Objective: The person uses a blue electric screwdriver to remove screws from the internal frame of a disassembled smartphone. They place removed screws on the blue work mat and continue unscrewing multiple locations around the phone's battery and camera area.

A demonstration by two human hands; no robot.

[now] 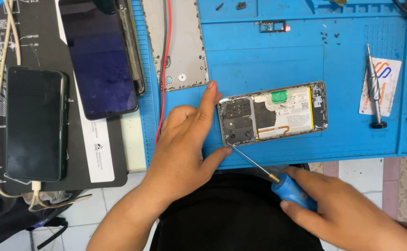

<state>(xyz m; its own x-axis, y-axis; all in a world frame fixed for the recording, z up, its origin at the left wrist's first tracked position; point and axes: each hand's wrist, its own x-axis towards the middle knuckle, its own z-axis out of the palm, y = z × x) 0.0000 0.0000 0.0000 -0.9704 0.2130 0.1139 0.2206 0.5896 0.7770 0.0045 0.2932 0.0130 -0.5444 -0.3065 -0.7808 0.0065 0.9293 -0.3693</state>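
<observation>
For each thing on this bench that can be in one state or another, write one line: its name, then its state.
Opened phone: back cover off, insides showing, lying flat on the blue mat.
Left hand: steadying the phone's end.
Right hand: gripping the blue screwdriver, tip at the phone's corner.
Spare screwdriver: lying unused.
Grey back cover: detached.
Dark phone: screen off, cable plugged in.
Large phone: screen dark.

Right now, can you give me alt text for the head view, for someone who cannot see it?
A right hand holds a blue-handled screwdriver with its tip at the lower left corner of an opened phone, while the left hand steadies that end. The phone lies on a blue mat; a second screwdriver lies to its right.
</observation>
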